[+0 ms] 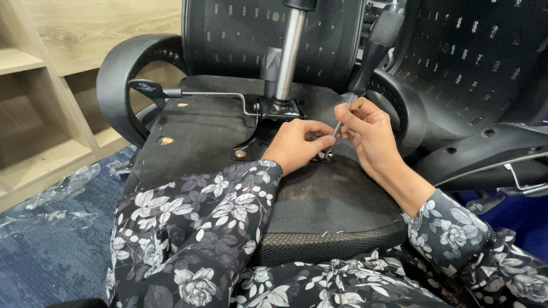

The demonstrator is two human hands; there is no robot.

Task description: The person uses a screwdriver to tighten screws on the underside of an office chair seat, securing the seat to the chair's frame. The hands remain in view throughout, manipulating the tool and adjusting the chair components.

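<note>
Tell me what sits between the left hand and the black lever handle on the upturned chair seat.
In the head view, the steel gas-lift column on its mounting plate, plus the lever's thin metal rod, lies between the left hand and the lever handle.

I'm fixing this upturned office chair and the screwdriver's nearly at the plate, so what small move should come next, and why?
Probably ease the screwdriver tip straight down into the fastener at the metal plate. The right hand pinches the shaft low, the left hand rests by the tip, and the tool leans. The fastener itself is hidden behind the fingers, so seating cannot be confirmed.
</note>
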